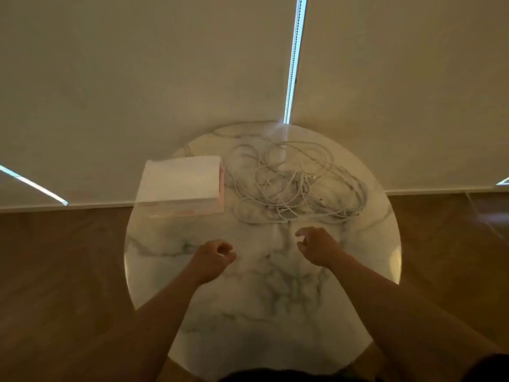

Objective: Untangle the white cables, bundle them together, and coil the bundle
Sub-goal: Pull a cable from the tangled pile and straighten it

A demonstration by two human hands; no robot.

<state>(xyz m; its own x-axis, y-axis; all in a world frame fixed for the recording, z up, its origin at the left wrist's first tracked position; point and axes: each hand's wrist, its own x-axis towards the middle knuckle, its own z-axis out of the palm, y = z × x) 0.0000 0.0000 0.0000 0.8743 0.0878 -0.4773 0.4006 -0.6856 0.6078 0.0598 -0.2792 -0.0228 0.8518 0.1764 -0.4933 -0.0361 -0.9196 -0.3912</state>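
A loose tangle of white cables (294, 183) lies on the far half of a round marble table (248, 299), its loops crossing one another, with several plug ends near the front of the pile. My left hand (214, 256) hovers over the table's middle, fingers curled into a fist with nothing in it. My right hand (316, 245) hangs just short of the cable pile, fingers loosely curled and holding nothing. Neither hand touches the cables.
A white box (180, 184) with a pinkish side stands on the table to the left of the cables. Cream roller blinds (165, 78) hang close behind the table. Brown wooden floor (55, 271) surrounds it on both sides.
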